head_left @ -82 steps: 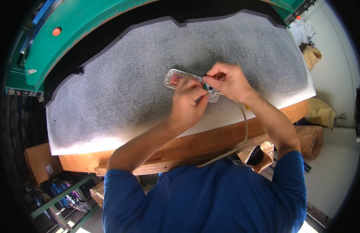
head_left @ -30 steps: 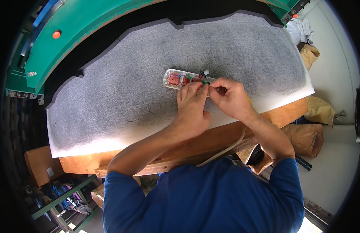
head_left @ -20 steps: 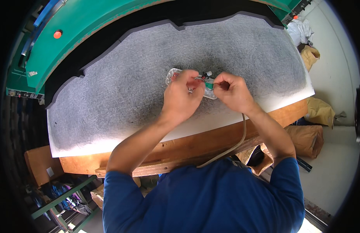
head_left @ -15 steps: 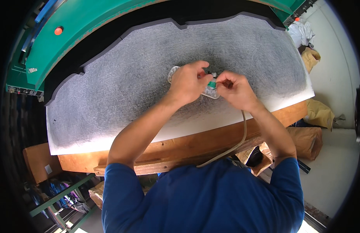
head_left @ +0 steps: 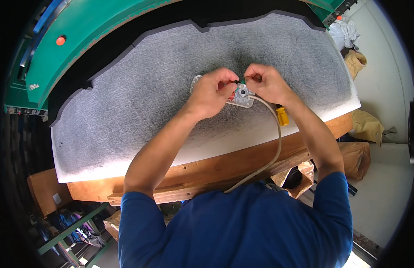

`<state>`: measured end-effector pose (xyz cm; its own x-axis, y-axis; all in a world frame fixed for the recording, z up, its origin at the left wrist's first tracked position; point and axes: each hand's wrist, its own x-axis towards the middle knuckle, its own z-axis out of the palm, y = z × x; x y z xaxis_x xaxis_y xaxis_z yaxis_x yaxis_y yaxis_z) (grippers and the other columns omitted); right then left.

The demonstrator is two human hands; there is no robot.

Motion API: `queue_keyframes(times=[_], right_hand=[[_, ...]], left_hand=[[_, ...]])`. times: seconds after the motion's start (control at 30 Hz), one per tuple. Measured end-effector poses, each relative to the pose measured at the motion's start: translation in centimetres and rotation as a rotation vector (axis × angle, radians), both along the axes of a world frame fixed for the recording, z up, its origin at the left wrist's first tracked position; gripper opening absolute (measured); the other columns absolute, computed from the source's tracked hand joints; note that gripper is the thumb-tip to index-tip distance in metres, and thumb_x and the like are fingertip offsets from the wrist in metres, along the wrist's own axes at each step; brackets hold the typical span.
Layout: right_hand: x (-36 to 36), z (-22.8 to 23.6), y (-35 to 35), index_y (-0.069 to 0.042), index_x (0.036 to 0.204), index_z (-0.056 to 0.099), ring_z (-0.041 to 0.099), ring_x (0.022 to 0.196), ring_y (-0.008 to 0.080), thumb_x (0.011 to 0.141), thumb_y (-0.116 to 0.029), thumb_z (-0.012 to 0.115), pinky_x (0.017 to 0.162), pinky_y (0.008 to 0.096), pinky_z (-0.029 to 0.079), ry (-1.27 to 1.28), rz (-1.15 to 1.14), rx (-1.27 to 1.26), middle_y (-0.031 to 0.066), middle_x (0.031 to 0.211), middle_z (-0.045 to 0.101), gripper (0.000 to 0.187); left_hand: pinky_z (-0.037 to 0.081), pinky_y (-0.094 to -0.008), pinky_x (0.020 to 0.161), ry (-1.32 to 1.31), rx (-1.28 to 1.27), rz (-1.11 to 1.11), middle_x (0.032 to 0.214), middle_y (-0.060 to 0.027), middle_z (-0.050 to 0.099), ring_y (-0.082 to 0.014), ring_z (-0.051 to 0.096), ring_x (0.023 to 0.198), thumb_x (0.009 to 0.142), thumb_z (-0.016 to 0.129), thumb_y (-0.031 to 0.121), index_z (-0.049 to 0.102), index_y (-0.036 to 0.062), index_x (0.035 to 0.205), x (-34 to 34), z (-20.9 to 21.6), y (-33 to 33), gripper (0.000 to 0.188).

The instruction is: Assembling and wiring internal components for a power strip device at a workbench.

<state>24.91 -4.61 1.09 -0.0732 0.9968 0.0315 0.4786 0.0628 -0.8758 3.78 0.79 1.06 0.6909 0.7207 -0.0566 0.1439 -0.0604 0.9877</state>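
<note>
A small clear plastic plate [head_left: 242,96] with a screw boss and a reddish part lies on the grey felt mat [head_left: 140,111]. My left hand [head_left: 213,91] covers the plate's left half, fingers pinched on a thin green wire. My right hand [head_left: 265,82] pinches the same green wire [head_left: 241,81] just above the plate's right end. A beige cable [head_left: 274,143] runs from the plate toward my body. A yellow-handled tool [head_left: 282,115] lies by my right wrist.
The mat lies on a wooden bench [head_left: 202,172]. A green machine frame [head_left: 95,35] with an orange button [head_left: 60,40] curves behind the mat. Brown paper bags [head_left: 367,127] and white cloth [head_left: 343,33] sit at the right on the floor.
Both hands have shifted up and away from me over the plate. The left hand now covers more of the plate, and the fingertips of both hands have come together on the wire.
</note>
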Motion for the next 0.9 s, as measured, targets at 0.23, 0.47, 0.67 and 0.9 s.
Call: queue_keyframes(times=[0.23, 0.47, 0.67, 0.9], right_hand=[[-0.5, -0.4, 0.9, -0.001, 0.087, 0.059, 0.052, 0.07, 0.0047, 0.086, 0.0, 0.06, 0.062, 0.0234, 0.045, 0.11, 0.002, -0.01, -0.0014, 0.075, 0.058, 0.002], [-0.5, 0.5, 1.8, -0.003, 0.086, 0.057, 0.048, 0.068, 0.0049, 0.089, -0.005, 0.056, 0.059, 0.0245, 0.041, 0.178, 0.101, -0.051, -0.0028, 0.073, 0.053, 0.004], [-0.5, 2.2, 3.3, -0.004, 0.09, 0.059, 0.047, 0.069, 0.0054, 0.091, -0.007, 0.056, 0.061, 0.0252, 0.041, 0.147, 0.198, -0.258, -0.0025, 0.076, 0.055, 0.004], [-1.2, 3.7, 3.6, -0.005, 0.095, 0.061, 0.048, 0.071, 0.0065, 0.095, -0.01, 0.058, 0.062, 0.0246, 0.042, 0.083, 0.255, -0.291, -0.002, 0.081, 0.058, 0.007]], left_hand=[[0.056, -0.0264, 0.08, 0.007, 0.024, -0.034, 0.096, -0.0049, 0.066, -0.0112, 0.065, 0.087, 0.096, 0.058, -0.002, 0.06, -0.0018, 0.108, -0.3, -0.4, 0.4, 0.012], [0.053, -0.0254, 0.072, 0.062, 0.194, -0.043, 0.094, -0.0035, 0.066, -0.0094, 0.062, 0.08, 0.092, 0.06, -0.007, 0.062, 0.0008, 0.111, -0.7, 0.4, -0.3, 0.021], [0.052, -0.0254, 0.069, 0.02, 0.364, -0.052, 0.093, -0.0027, 0.066, -0.0097, 0.061, 0.078, 0.089, 0.059, -0.01, 0.07, 0.0044, 0.109, -0.3, -0.9, -0.1, 0.027], [0.053, -0.0253, 0.066, -0.197, 0.299, 0.081, 0.097, -0.0053, 0.066, -0.0101, 0.064, 0.077, 0.089, 0.06, -0.009, 0.065, 0.003, 0.114, -0.4, -1.5, 0.5, 0.028]])
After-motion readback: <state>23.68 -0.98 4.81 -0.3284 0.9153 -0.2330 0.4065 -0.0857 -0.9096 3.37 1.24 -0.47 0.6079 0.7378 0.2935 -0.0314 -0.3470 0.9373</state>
